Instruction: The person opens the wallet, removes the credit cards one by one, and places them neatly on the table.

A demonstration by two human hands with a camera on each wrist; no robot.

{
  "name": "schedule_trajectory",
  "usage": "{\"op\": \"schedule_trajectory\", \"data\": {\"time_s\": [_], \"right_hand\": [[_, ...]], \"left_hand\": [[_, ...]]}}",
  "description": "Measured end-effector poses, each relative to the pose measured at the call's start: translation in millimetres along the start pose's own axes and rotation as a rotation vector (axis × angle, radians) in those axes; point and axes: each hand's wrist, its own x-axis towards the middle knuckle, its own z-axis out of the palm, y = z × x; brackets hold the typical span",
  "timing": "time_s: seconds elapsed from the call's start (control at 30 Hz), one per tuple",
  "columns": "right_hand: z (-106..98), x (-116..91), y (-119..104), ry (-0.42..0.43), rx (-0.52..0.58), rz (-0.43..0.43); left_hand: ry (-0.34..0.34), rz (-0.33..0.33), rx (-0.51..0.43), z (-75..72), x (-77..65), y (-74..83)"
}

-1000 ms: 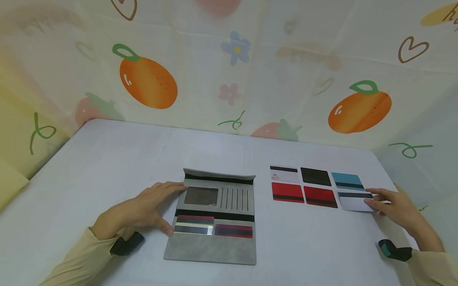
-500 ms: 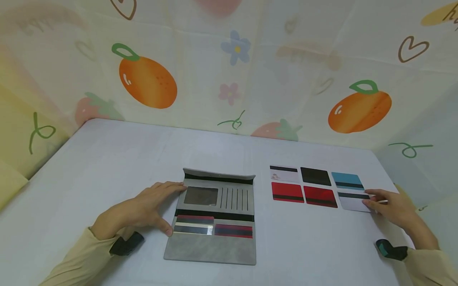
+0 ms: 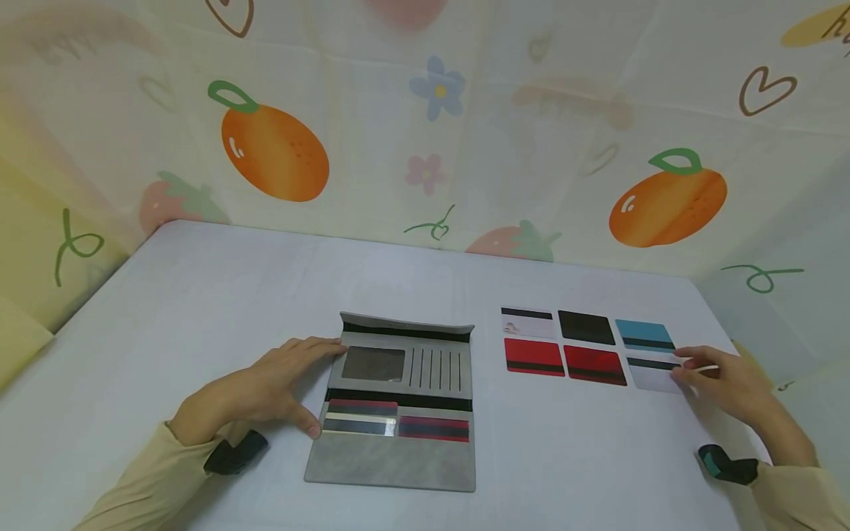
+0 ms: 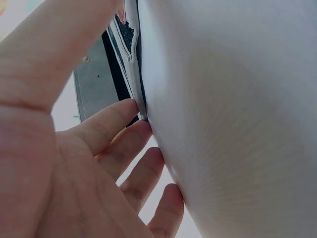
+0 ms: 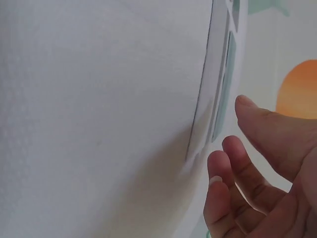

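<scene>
While the left hand (image 3: 265, 387) splays against the grey wallet (image 3: 392, 468), the right hand (image 3: 727, 380) grasps nothing.
Left thumb and forefinger, wide apart, touch the wallet's edge either side of nine o'clock; right thumb and fingertips, slightly parted, lie at the three-o'clock edge of a plain white card (image 3: 651, 377), contact unclear, at the wallet's three o'clock.

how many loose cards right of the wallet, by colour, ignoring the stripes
White cards: 2
Red cards: 2
Black card: 1
Blue card: 1
Total: 6
</scene>
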Motion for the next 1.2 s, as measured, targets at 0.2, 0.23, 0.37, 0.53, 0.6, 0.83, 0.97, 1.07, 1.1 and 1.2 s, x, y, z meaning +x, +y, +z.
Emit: {"op": "schedule_trajectory", "data": {"time_s": [0.2, 0.23, 0.37, 0.53, 0.6, 0.83, 0.97, 1.07, 1.1, 1.2], "right_hand": [[0, -3, -10, 0.018, -0.020, -0.049], [0, -3, -12, 0.019, -0.023, -0.057], [1, -5, -21, 0.017, -0.013, -0.085], [0, -9, -33, 0.017, 0.003, -0.126], [0, -11, -38, 0.021, 0.004, -0.146], [3, -19, -61, 0.062, 0.027, -0.238], [6, -22, -77, 0.062, 0.054, -0.267], [7, -24, -89, 0.060, 0.073, -0.286], [8, -25, -93, 0.063, 0.077, -0.295], [10, -26, -104, 0.067, 0.089, -0.326]], "left_hand": [[0.003, 0.009, 0.003, -0.2, -0.6, -0.1], [0.003, 0.011, 0.004, -0.3, -0.7, 0.0], [0.000, 0.013, -0.001, -0.7, -1.2, 0.5], [-0.004, 0.006, 0.000, -1.6, -1.0, 1.5], [-0.003, 0.006, 0.001, -1.9, -1.0, 1.8], [-0.006, 0.007, -0.002, -2.0, -1.1, 2.9], [-0.005, 0.002, 0.001, -1.6, -1.0, 2.5], [-0.005, 0.001, 0.003, -1.0, -0.9, 1.7], [-0.005, 0.000, 0.003, -0.9, -0.8, 1.5], [-0.007, 0.000, 0.002, -0.8, -0.4, 1.3]]}}
